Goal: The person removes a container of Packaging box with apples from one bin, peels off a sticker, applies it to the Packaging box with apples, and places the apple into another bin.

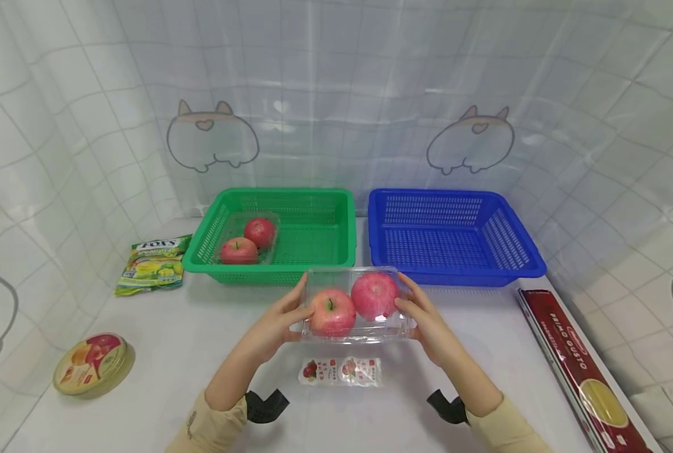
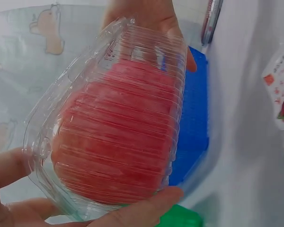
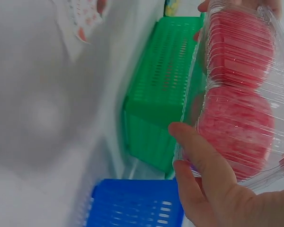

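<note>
A clear plastic box [image 1: 327,280] holding two red apples [image 1: 374,296] is raised over the table, in front of the two baskets. My left hand [image 1: 285,318] grips its left end, and my right hand [image 1: 427,318] grips the right end. In the left wrist view, fingers [image 2: 146,210] curl along the box's near end while the other hand holds its far end. The right wrist view has the right hand's fingers [image 3: 203,153] pinching the box's edge, with both apples [image 3: 236,127] visible through the ribbed plastic.
A green basket [image 1: 282,269] contains another clear box of two apples [image 1: 240,250]. Beside it stands a blue basket [image 1: 455,277]. Below the held box lies a pair of printed sachets [image 1: 340,372]. Left: a green candy bag [image 1: 153,267] and a round tub [image 1: 89,365]. Right: a red spaghetti pack [image 1: 582,365].
</note>
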`<state>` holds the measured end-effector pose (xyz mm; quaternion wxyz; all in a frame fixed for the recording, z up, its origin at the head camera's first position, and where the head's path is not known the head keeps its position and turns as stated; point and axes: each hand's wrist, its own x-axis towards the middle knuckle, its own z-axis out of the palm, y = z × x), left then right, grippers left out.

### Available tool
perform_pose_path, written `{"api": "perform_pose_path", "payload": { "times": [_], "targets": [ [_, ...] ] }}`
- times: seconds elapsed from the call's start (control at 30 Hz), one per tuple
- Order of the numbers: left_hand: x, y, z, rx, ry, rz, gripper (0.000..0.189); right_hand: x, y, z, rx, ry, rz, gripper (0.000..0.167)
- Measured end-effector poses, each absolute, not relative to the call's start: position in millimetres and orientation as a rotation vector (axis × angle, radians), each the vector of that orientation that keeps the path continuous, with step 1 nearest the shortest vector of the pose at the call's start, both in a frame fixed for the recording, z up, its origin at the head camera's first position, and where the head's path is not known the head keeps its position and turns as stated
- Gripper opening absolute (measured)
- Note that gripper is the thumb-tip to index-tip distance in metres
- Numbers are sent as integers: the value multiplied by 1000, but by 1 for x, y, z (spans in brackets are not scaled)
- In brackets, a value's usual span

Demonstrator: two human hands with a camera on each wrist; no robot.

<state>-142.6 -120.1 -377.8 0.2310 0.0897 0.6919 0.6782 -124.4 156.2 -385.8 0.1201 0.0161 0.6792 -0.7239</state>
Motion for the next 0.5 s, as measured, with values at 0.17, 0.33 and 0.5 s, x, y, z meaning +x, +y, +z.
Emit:
{"api": "perform_pose_path", "payload": {
  "times": [0.17, 0.33, 0.5],
  "targets": [
    [-142, -117, -389, 225, 1897, 1871, 72, -120, 155, -399, 84, 1978, -2120, 59],
    [-147, -113, -406, 196, 1892, 1888, 71, -124, 154, -415, 146, 1980, -2117, 61],
    [-152, -110, -422, 128, 1955, 1873, 65, -132, 153, -429, 153, 2000, -2113, 62]
  ]
}}
